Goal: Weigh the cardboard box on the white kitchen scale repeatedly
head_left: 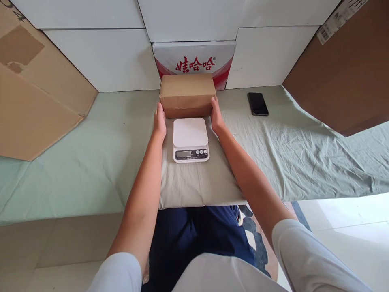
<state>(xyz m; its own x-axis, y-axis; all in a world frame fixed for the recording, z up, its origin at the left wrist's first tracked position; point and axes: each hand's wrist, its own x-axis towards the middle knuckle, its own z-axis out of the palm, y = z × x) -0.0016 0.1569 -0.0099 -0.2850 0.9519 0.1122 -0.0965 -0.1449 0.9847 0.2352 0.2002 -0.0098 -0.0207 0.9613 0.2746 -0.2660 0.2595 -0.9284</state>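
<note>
A small brown cardboard box (pixel 187 86) stands at the back of the cloth-covered table, held between both of my hands. My left hand (pixel 159 120) presses on its left end, with the thumb along the near corner. At the right end, my right hand (pixel 216 113) grips it the same way; the fingers of both hands are partly hidden behind the box ends. Just in front of the box lies a white digital kitchen scale (pixel 191 134) with nothing on its plate. Its small display and several buttons face me.
A black phone (pixel 258 104) lies to the right on the green cloth (pixel 127 162). Behind the small box is a white and red carton (pixel 194 50). Large cardboard pieces stand at the left (pixel 39 93) and right (pixel 349 77), with white panels (pixel 100 56) along the back.
</note>
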